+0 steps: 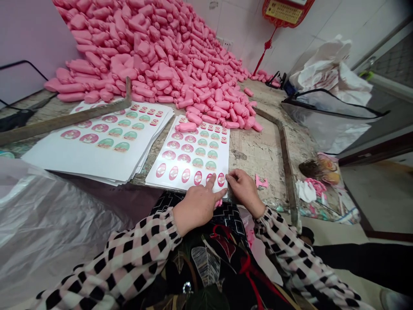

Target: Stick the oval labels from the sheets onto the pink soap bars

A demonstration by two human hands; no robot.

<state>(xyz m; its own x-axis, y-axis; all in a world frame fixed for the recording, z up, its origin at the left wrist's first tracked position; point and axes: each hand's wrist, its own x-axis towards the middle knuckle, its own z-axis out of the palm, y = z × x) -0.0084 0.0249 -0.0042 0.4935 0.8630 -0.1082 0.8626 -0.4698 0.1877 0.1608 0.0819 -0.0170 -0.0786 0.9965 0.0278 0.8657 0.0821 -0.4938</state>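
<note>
A white sticker sheet (164, 177) lies at the table's front edge, printed with pink and green labels and a bottom row of red ovals. My left hand (197, 206) rests over its lower right corner, index finger and thumb stretched onto the paper. A small pink plastic piece (218, 203) pokes out beneath that thumb; the curled fingers around it hide the rest. At the sheet's right edge, my right hand (247, 189) pinches with its fingertips beside the last red oval sticker (221, 179). Whether that sticker has lifted, I cannot tell.
Pink plastic bottles (155, 56) are heaped behind the sheets. A larger stack of sticker sheets (80, 161) lies left, under a wooden strip (93, 113). Another strip (285, 159) edges the table's right side. A pink scrap (261, 181) and a clear bag (319, 118) are to the right.
</note>
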